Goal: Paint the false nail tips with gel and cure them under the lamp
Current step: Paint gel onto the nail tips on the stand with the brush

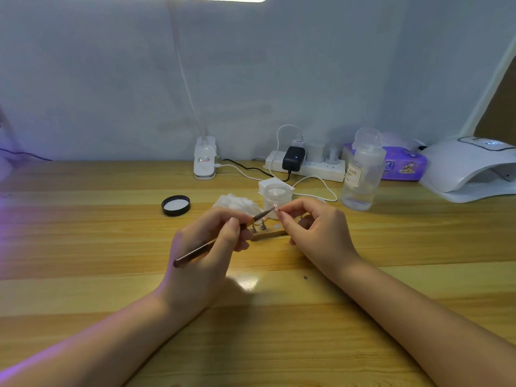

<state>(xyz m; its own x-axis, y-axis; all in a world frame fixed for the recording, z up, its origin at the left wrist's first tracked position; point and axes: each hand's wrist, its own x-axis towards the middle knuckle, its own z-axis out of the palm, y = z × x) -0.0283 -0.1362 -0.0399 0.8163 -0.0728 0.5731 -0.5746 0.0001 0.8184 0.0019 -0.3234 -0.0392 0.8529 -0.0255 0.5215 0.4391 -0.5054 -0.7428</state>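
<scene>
Left hand (212,241) grips brush (220,240); right hand (312,227) pinches nail tip (276,210) just before the jar (277,197), raised for painting access.

left hand (206,247): grips brush (220,238) | right hand (315,230): pinches nail tip (276,210) (tiny)

The table (83,233) is pale wood with a glossy varnish that mirrors the light at 6 o'clock of the hands. The brush (195,251) has a dark, shiny handle. At 12 o'clock of it stands a clear plastic jar (276,195); its black lid (176,205) at 9 o'clock looks smooth. The bottle (361,177) is clear plastic with a paper label. The curing lamp (472,169) at 3 o'clock is glossy white plastic. The pads (237,203) look soft, matt cotton.
</scene>
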